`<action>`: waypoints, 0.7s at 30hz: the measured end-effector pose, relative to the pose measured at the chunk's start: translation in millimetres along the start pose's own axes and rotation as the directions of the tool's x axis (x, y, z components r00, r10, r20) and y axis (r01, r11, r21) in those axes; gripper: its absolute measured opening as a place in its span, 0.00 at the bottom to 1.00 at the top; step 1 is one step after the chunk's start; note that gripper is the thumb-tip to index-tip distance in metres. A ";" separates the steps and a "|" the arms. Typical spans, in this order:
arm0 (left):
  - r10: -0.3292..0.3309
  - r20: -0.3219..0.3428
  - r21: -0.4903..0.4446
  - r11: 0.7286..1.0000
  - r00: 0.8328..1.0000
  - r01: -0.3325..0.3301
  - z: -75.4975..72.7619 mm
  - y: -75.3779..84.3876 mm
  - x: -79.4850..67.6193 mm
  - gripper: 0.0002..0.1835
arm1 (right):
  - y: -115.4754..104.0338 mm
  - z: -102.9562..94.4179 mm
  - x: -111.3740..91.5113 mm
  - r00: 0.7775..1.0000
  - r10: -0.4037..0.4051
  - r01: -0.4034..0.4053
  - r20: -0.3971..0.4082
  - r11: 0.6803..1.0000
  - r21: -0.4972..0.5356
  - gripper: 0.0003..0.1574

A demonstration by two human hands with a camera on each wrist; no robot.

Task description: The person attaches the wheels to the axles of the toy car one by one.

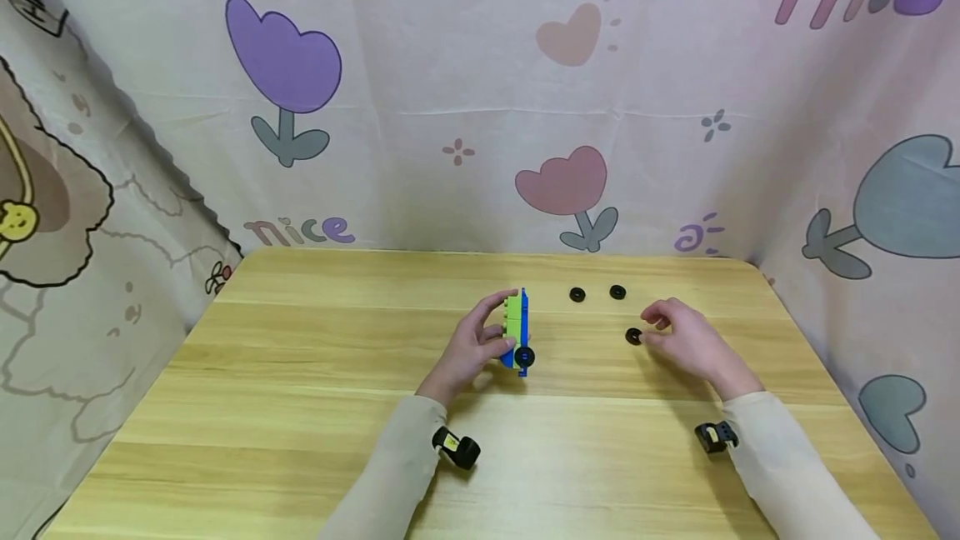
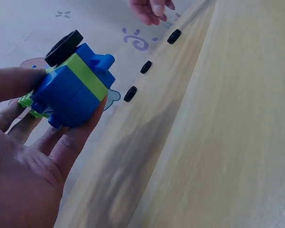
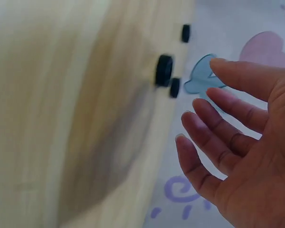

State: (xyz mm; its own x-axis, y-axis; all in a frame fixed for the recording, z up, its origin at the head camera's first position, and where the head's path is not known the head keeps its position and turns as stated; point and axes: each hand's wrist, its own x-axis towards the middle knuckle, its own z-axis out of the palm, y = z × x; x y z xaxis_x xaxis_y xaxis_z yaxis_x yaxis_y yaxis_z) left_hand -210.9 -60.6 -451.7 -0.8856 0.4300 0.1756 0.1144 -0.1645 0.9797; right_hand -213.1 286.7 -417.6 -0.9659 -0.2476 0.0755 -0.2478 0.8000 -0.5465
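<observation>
My left hand [image 1: 468, 350] grips a toy vehicle [image 1: 514, 327] built of blue and lime-green blocks, tipped on its side above the table. One black wheel [image 2: 64, 48] is fitted on it, as the left wrist view shows. My right hand [image 1: 686, 340] hovers over the table with loosely bent fingers and nothing between them. Just beside its fingertips in the head view lies a loose black wheel [image 1: 633, 337]; the right wrist view shows a gap between that wheel [image 3: 164, 70] and the fingers.
Two more loose black wheels, one at the left [image 1: 577, 294] and one at the right [image 1: 617, 292], lie near the back of the wooden table [image 1: 300, 373]. A patterned cloth [image 1: 435, 40] hangs behind the table and along both sides.
</observation>
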 end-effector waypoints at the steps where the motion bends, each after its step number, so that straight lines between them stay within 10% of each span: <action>1: -0.004 -0.001 -0.001 1.000 1.000 0.004 0.2 -0.2 0.0 0.36 | 3.4 0.0 0.0 1.000 0.005 -0.004 0.013 1.000 -0.001 0.22; 21: -0.053 -0.040 0.053 0.997 0.998 0.055 4.5 0.3 -0.4 0.39 | 20.9 11.2 15.6 0.993 -0.018 0.012 0.115 0.998 0.056 0.24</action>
State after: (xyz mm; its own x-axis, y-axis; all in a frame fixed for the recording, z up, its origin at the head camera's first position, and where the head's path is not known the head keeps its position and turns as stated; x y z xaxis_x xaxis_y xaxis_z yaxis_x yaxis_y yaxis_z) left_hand -208.5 -56.9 -451.1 -0.9078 0.4020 0.1194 0.0892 -0.0930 0.9917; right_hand -232.6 293.5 -437.2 -0.9462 -0.3234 -0.0107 -0.2549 0.7653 -0.5911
